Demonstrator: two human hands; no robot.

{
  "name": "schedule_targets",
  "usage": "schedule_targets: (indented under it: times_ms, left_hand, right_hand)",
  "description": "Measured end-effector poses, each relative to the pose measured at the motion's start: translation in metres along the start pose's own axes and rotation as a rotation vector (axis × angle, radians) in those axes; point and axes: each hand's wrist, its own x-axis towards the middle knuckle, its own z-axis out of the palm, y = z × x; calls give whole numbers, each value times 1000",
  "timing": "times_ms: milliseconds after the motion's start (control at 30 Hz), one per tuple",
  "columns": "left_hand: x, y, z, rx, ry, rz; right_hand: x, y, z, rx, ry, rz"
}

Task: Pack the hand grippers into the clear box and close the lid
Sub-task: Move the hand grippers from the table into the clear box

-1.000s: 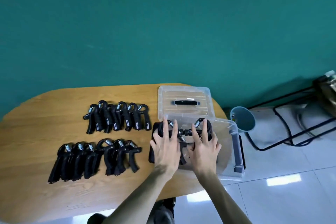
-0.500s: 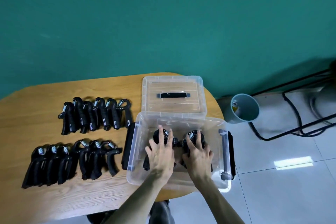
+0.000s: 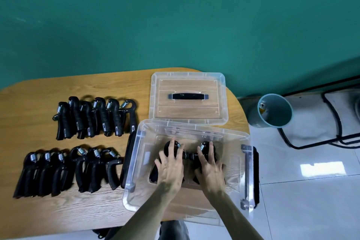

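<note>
The clear box (image 3: 233,138) stands open at the table's right end, overhanging the edge. My left hand (image 3: 171,165) and my right hand (image 3: 209,165) are both inside it, each pressed flat over a black hand gripper (image 3: 188,155) on the box floor. The two grippers lie side by side, their springs toward the far wall. The clear lid (image 3: 188,114) with a black handle lies flat behind the box. Two rows of several black hand grippers lie on the table: a far row (image 3: 97,118) and a near row (image 3: 68,169).
The wooden table (image 3: 58,210) has a rounded right end, and a teal wall rises behind it. On the tiled floor to the right stand a teal bucket (image 3: 272,111) and a black metal frame (image 3: 321,138). The box's black latches hang at both sides.
My hands lowered the two hand grippers from the box's rim down to its floor. The view shifted, so the table contents appear farther right.
</note>
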Motion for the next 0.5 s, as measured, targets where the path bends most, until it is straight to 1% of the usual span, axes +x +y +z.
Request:
schedule_targets:
  times_ms: [167,300,400,500]
  left_hand:
    - [6,-1,6,12,40,0]
    - [9,0,5,32,8,-19]
    - [9,-2,7,8,5,-9]
    - [5,-4,7,-34,15,26]
  right_hand:
    - [4,4,10,3,-11,-15]
    - [7,6,16,-39,-25,-9]
    - [8,3,18,-64,-7,7]
    - [6,-1,14,-126,47,55]
